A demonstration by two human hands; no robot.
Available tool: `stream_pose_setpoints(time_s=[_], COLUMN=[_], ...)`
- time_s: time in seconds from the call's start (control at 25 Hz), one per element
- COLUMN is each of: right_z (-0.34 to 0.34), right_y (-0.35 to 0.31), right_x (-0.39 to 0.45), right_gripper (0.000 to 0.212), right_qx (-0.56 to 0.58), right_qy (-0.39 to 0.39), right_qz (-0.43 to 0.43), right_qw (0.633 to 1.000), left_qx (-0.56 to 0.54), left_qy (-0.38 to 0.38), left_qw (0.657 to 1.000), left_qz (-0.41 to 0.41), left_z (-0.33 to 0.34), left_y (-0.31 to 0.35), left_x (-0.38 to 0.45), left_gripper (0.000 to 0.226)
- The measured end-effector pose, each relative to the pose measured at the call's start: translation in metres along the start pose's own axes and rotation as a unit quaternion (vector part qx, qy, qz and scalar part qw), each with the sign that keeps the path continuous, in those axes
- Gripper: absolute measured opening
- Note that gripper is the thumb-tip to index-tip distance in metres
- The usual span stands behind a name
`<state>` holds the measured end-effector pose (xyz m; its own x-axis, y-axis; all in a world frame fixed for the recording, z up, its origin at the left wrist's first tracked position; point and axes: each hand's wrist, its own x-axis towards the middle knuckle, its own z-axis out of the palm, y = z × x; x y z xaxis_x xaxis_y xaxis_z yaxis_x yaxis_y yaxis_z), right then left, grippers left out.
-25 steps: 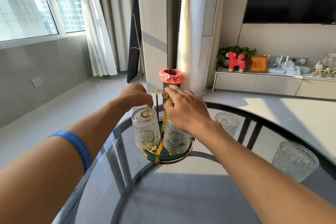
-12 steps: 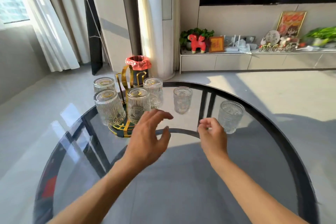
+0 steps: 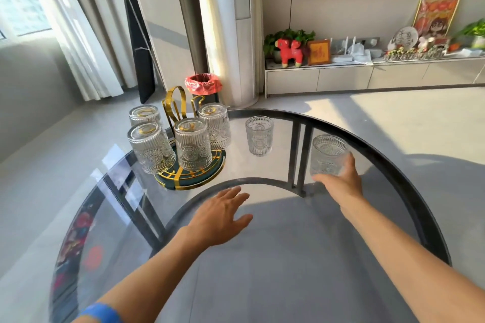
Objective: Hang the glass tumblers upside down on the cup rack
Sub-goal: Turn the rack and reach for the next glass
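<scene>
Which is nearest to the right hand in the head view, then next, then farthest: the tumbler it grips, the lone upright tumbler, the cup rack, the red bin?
1. Gripped tumbler, inside the right hand.
2. Lone upright tumbler, to its left.
3. Cup rack, further left.
4. Red bin, on the floor beyond the table.

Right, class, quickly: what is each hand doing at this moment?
Left hand: open, fingers spread, holding nothing.
Right hand: closed around an upright glass tumbler.
</scene>
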<state>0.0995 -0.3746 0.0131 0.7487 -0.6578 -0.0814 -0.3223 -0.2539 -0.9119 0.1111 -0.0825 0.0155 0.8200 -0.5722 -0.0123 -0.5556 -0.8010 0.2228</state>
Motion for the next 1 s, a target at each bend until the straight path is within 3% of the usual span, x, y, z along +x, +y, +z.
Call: stream_pose_setpoints(time_s=[0.08, 0.16, 0.32, 0.48, 0.6, 0.72, 1.0], right_z=[0.006, 0.014, 0.033, 0.044, 0.059, 0.085, 0.166], right_y=[-0.008, -0.018, -0.057, -0.144, -0.215, -0.264, -0.297], right_x=[0.009, 0.007, -0.020, -0.031, -0.029, -0.024, -0.013], right_gripper=[0.079, 0.070, 0.059, 0.065, 0.068, 0.058, 0.054], right_qx=[-0.030, -0.029, 0.112, 0.208, 0.184, 0.108, -0.127], right_qy=[0.005, -0.008, -0.059, -0.054, -0.024, -0.029, -0.066], right_qz=[0.009, -0.001, -0.101, -0.191, -0.262, -0.337, -0.389], right_qw=[1.000, 1.000, 0.987, 0.958, 0.947, 0.935, 0.910], left_qx=[-0.011, -0.043, -0.097, -0.115, -0.055, 0.011, -0.015], left_qy=[0.013, 0.073, 0.238, 0.359, 0.319, 0.250, 0.238], left_qw=[1.000, 0.996, 0.966, 0.926, 0.944, 0.968, 0.969], left_qz=[0.002, 0.018, 0.040, -0.031, -0.057, 0.001, 0.070], left_z=[-0.010, -0.030, -0.104, -0.173, -0.199, -0.205, -0.204], left_y=[0.006, 0.005, -0.007, -0.046, -0.083, -0.114, -0.146], left_x=[-0.002, -0.008, -0.012, 0.010, 0.028, 0.038, 0.046], left_gripper=[0.056, 0.047, 0.029, 0.026, 0.036, 0.041, 0.052])
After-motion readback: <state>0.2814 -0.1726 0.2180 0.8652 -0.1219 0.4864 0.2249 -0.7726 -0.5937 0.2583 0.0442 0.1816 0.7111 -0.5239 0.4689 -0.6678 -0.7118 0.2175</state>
